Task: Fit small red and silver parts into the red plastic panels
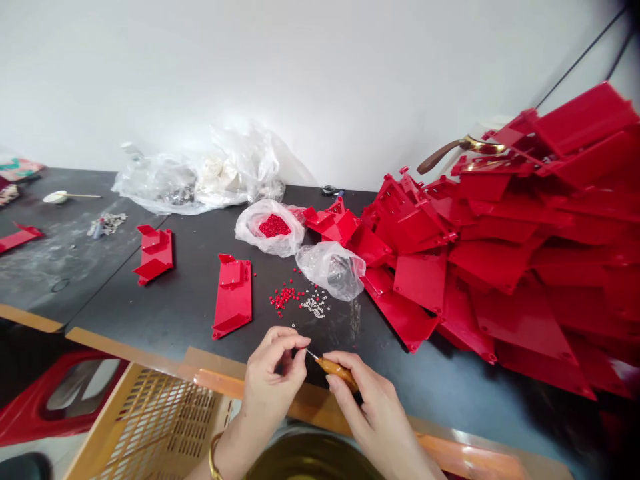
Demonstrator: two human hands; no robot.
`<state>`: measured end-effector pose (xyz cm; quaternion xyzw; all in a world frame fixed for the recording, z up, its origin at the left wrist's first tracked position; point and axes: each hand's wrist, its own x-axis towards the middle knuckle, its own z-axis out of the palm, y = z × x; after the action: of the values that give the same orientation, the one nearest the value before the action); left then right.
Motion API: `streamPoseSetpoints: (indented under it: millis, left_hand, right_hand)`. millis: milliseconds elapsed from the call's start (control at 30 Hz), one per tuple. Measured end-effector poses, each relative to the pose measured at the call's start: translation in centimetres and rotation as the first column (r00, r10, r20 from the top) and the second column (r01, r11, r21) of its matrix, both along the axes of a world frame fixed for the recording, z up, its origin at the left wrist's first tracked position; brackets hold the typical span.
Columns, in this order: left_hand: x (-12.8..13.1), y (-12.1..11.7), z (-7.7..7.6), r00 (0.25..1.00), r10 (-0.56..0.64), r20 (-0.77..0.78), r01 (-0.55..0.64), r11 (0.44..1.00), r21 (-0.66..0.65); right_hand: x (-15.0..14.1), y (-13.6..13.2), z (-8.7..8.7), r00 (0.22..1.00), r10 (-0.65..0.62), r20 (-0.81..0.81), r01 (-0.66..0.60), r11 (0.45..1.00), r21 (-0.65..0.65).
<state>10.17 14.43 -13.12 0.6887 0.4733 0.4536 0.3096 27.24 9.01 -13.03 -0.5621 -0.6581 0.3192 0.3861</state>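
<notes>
Near the table's front edge, my right hand (367, 397) grips the amber handle of a thin-shafted hand tool (337, 373), an awl or small screwdriver; I cannot tell which. Its metal shaft points left toward my left hand (277, 367). The left thumb and forefinger pinch together at the tip, and what lies between them is too small to name. Just beyond the hands are loose small red beads (283, 298) and small pale rings (316, 305). A red plastic bracket plate (233, 293) lies left of them, with a second red bracket (156, 253) farther left.
A large heap of red plastic plates (525, 267) fills the right side. Open plastic bags hold red beads (275, 226) and grey small parts (343, 270). Larger clear bags (200, 177) stand by the wall. A yellow crate (160, 420) sits below the table edge.
</notes>
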Motion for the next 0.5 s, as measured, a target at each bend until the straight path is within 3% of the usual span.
streamPoseSetpoints:
  millis: [333,500]
  left_hand:
    - [-0.13,0.01,0.61,0.988,-0.007,-0.152,0.026,0.992,0.127]
    - [-0.44,0.09,0.49,0.996,-0.023,-0.089,0.027,0.999,0.04]
  right_hand:
    - [-0.01,0.35,0.12,1.0,0.018,0.021,-0.018,1.0,-0.006]
    - [0.28,0.26,0.33,1.0,0.003,0.021,-0.003,1.0,-0.007]
